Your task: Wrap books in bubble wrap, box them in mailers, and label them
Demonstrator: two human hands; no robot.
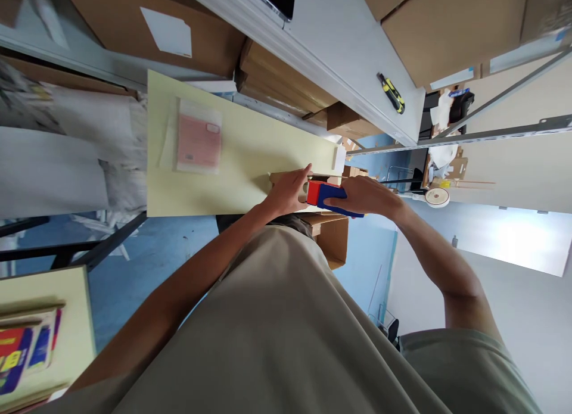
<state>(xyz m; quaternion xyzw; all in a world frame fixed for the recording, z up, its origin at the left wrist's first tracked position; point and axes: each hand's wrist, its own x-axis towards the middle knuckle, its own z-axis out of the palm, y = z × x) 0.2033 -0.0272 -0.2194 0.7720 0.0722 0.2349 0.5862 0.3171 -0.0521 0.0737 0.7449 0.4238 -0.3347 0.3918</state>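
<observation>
At mid-frame, the right hand [366, 196] grips a red-and-blue tape dispenser [328, 196] while the left hand [290, 190] presses flat on a small brown cardboard box [286, 179] on the pale yellow counter [250, 146], so the taping looks underway.

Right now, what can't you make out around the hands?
Head view only:
- Small box: mostly hidden behind the left hand.
- Tape dispenser: its far end is covered by the right hand.
- Pink packet: print too small to read.
- Table: near edge blocked by the torso.
</observation>
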